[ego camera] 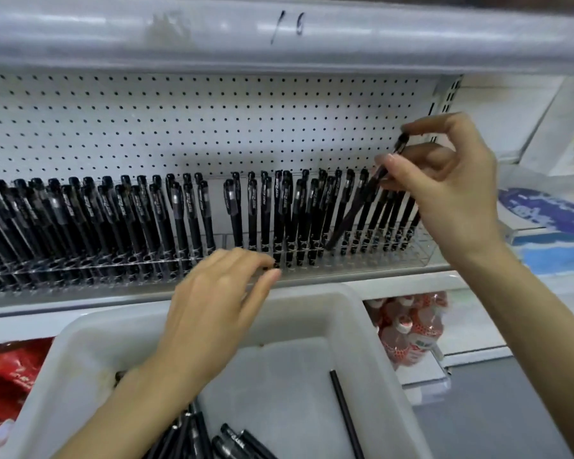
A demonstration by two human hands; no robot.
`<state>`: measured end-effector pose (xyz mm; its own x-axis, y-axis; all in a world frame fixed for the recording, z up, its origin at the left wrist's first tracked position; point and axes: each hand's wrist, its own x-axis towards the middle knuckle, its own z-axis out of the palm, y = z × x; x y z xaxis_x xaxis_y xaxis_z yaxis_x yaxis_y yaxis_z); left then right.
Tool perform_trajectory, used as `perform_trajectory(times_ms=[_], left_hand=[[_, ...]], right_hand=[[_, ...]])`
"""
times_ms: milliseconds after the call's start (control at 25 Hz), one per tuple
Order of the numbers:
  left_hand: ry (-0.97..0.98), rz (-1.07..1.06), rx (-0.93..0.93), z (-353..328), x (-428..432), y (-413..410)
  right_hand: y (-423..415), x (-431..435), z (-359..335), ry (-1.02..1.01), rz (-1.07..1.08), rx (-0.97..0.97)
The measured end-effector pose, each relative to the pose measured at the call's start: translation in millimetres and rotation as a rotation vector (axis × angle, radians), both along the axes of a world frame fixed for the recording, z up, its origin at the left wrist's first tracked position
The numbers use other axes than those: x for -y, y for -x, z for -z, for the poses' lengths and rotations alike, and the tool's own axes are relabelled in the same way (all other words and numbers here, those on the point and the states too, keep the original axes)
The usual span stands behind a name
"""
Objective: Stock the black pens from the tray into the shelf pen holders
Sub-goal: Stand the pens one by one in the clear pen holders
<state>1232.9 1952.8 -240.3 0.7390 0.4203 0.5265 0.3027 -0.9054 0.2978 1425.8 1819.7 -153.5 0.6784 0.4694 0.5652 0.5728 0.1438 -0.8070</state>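
My right hand (444,180) pinches the top of a black pen (355,210) that slants down-left, its tip at the right-hand clear pen holder (424,251) on the shelf. Several black pens (279,213) stand upright in that holder, and more fill the left holder (80,207). My left hand (219,303) reaches over the white tray (371,326), fingers extended and touching the holder's front edge, holding nothing. Loose black pens (226,442) lie in the tray's near part, and one thin black pen (345,415) lies apart on the right.
A white pegboard (196,127) backs the shelf, with an upper shelf edge (279,31) overhead. Red-and-white packaged goods (408,329) sit below on the right, and red packages (7,376) on the lower left. A small gap between the two pen groups is at the middle.
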Motion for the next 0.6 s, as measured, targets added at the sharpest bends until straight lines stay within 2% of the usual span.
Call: perform_trajectory(times_ms=[80, 160, 400, 600], left_hand=[[-0.131, 0.006, -0.074, 1, -1, -7], [-0.189, 0.0, -0.113, 4, -1, -12], [-0.243, -0.008, -0.209, 15, -7, -15], [-0.211, -0.012, -0.234, 17, -8, -14]], right_hand=[[-8, -6, -1, 0.03, 0.054, 0.125], [-11, -10, 1, 0.048, 0.065, 0.165], [-16, -22, 19, 0.06, 0.031, 0.143], [-22, -31, 28, 0.201, 0.036, 0.185]])
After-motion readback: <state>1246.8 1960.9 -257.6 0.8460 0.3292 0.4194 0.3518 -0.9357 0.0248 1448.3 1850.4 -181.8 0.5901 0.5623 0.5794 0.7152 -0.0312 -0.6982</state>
